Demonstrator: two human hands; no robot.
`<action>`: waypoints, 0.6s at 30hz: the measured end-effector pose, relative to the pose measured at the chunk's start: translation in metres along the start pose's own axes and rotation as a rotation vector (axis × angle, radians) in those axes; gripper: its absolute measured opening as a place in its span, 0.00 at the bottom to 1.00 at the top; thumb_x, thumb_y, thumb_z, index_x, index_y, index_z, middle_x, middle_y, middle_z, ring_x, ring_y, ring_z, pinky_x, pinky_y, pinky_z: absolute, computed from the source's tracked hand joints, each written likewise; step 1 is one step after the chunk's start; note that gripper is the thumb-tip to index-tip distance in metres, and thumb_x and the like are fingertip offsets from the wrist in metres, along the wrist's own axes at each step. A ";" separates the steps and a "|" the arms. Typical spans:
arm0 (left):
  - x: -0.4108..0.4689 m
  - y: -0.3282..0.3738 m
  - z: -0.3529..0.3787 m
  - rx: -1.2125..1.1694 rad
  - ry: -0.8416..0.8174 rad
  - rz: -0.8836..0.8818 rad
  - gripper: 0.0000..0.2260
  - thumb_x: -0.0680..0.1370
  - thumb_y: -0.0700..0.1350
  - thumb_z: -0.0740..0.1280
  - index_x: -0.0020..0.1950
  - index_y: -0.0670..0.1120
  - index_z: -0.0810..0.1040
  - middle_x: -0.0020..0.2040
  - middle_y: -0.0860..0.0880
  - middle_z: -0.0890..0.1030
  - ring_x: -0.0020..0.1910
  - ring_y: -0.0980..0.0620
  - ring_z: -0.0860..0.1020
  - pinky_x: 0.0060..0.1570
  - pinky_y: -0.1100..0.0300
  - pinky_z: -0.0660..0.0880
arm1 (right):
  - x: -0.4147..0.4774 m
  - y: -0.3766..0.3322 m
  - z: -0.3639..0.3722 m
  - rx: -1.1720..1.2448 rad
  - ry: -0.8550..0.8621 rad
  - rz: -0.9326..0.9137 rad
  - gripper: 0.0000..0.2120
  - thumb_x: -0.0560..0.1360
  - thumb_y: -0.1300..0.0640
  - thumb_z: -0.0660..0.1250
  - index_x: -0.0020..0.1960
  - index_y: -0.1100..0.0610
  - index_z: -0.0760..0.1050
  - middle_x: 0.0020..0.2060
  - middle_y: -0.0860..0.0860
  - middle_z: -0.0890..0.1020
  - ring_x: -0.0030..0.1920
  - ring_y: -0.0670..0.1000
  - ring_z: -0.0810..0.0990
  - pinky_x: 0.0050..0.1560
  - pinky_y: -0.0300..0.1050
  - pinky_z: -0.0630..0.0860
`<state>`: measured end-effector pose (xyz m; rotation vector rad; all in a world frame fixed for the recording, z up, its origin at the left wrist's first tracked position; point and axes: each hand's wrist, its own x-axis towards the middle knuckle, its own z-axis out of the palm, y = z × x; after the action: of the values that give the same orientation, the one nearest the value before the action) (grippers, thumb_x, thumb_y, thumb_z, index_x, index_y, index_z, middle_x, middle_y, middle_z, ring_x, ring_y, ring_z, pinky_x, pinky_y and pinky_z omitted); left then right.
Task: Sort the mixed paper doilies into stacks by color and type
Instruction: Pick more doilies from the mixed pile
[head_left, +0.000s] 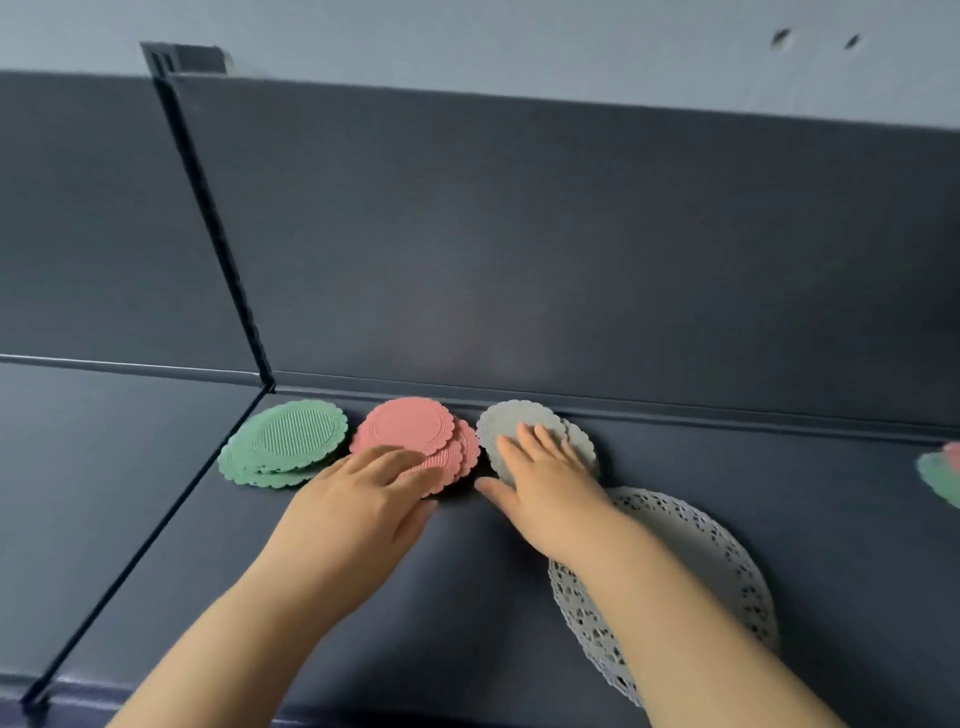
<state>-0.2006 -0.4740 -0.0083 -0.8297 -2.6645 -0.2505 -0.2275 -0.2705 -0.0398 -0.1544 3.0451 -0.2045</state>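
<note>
Green doilies (283, 444) lie in a fanned stack at the back of the dark mat (467, 597), at ten o'clock from the left hand (363, 499). Pink doilies (410, 428) sit just beside them. The left hand rests on their near edge, fingers straight, gripping nothing. Grey doilies (514, 418) lie at one o'clock from that hand, with the right hand (545, 483) flat on them, fingers spread. One white lace doily (727, 561) lies at five o'clock from the right hand, partly under the forearm. More green and pink pieces (943, 475) — cut off by the frame — sit at three o'clock, well apart.
</note>
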 end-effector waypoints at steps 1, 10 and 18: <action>0.002 -0.005 0.001 -0.009 0.008 0.017 0.10 0.75 0.49 0.65 0.53 0.50 0.82 0.51 0.51 0.82 0.51 0.48 0.80 0.44 0.54 0.79 | -0.002 -0.002 -0.003 0.046 0.027 0.020 0.31 0.77 0.37 0.46 0.74 0.53 0.50 0.75 0.54 0.49 0.74 0.53 0.45 0.72 0.50 0.43; 0.020 -0.007 0.012 -0.083 0.052 0.164 0.14 0.68 0.46 0.75 0.52 0.47 0.83 0.49 0.51 0.83 0.49 0.48 0.82 0.44 0.53 0.79 | -0.043 -0.012 -0.017 0.238 0.209 0.077 0.29 0.77 0.39 0.49 0.73 0.51 0.55 0.74 0.44 0.54 0.73 0.42 0.48 0.69 0.38 0.48; 0.017 0.001 0.018 -0.083 0.027 0.173 0.13 0.69 0.47 0.74 0.52 0.48 0.83 0.48 0.51 0.83 0.48 0.48 0.82 0.44 0.54 0.78 | -0.012 -0.001 -0.002 -0.058 0.014 0.113 0.30 0.79 0.42 0.50 0.74 0.55 0.47 0.75 0.51 0.48 0.74 0.49 0.45 0.72 0.48 0.44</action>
<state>-0.2178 -0.4594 -0.0185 -1.0682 -2.5534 -0.3285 -0.2160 -0.2704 -0.0365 0.0156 3.0636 -0.1097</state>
